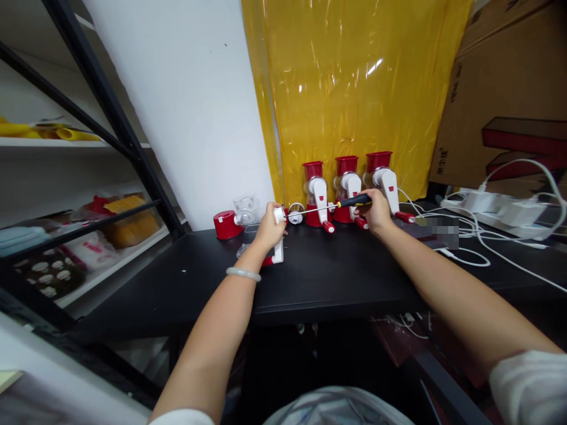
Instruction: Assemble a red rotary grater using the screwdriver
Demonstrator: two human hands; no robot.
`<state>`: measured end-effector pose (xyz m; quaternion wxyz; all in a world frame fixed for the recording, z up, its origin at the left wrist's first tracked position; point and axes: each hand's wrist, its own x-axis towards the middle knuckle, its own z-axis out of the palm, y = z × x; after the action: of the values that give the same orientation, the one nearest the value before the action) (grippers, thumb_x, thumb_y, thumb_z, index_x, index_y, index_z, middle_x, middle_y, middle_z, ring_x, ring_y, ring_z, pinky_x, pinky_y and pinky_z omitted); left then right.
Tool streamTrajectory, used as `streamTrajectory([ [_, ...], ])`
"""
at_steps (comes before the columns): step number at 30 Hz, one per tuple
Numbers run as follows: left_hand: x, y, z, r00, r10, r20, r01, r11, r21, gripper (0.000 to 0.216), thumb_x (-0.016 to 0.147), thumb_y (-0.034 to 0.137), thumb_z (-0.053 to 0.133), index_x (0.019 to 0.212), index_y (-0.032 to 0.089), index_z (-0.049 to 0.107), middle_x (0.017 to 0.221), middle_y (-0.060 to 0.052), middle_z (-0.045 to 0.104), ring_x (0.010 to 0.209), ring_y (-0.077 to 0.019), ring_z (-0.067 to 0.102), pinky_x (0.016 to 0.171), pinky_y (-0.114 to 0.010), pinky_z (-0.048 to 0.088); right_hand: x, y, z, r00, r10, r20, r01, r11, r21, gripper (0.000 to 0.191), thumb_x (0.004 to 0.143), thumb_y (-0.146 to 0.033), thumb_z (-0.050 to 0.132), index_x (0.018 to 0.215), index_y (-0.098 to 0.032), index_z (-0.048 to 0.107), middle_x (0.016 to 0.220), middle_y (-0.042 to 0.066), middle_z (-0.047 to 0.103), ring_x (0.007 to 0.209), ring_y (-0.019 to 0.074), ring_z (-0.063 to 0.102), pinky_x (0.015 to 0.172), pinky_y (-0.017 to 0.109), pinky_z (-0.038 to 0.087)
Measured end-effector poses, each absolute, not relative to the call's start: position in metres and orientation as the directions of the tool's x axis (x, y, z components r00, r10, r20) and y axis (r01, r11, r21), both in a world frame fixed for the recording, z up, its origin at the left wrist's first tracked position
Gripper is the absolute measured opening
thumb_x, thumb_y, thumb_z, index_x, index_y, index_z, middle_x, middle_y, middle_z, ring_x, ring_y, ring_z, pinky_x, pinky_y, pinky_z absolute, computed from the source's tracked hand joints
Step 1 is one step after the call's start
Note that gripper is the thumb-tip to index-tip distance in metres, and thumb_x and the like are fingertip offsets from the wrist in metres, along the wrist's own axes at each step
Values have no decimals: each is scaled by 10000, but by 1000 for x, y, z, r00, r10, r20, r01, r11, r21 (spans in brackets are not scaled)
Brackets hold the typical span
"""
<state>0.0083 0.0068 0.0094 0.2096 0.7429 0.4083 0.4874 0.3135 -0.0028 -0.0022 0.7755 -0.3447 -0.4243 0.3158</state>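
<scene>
My left hand (268, 226) is closed around a white crank handle (278, 251) with a red grip, held above the black table (212, 283). In my right hand (376, 211) is a screwdriver (349, 202) with a dark blue and yellow handle. Its long metal shaft points left, and the tip reaches the white part in my left hand; the exact contact is too small to make out. A red base (228, 225) and clear plastic parts (247, 206) lie left of my left hand. A round drum piece (296, 213) stands just right of it.
Three red and white rotary graters (315, 195) stand along the back before a yellow plastic sheet (354, 88). White cables and a power strip (500, 206) lie on the right, near a large cardboard box (505, 88). A black-framed shelf (124, 136) rises at left.
</scene>
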Motion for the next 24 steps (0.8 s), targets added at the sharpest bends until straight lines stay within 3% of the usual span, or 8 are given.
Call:
streamTrajectory([
  [11,10,3,9,157,813,560,516,-551,656,532,666,47,539,1154,244,462,773,25,628,533,-170,655,592,-299,524,316,1,-2,490,769,409,-197,555,-808,218,721,-416,593,797,-239,490,563,-56,566,377,108,528,324,192,393],
  [24,11,6,4,207,797,567,621,-555,554,483,686,61,589,1130,245,546,851,-22,684,706,-205,681,700,-328,535,321,4,-3,521,724,452,-135,593,-794,288,748,-459,642,808,-240,465,589,-64,575,365,84,512,308,169,392],
])
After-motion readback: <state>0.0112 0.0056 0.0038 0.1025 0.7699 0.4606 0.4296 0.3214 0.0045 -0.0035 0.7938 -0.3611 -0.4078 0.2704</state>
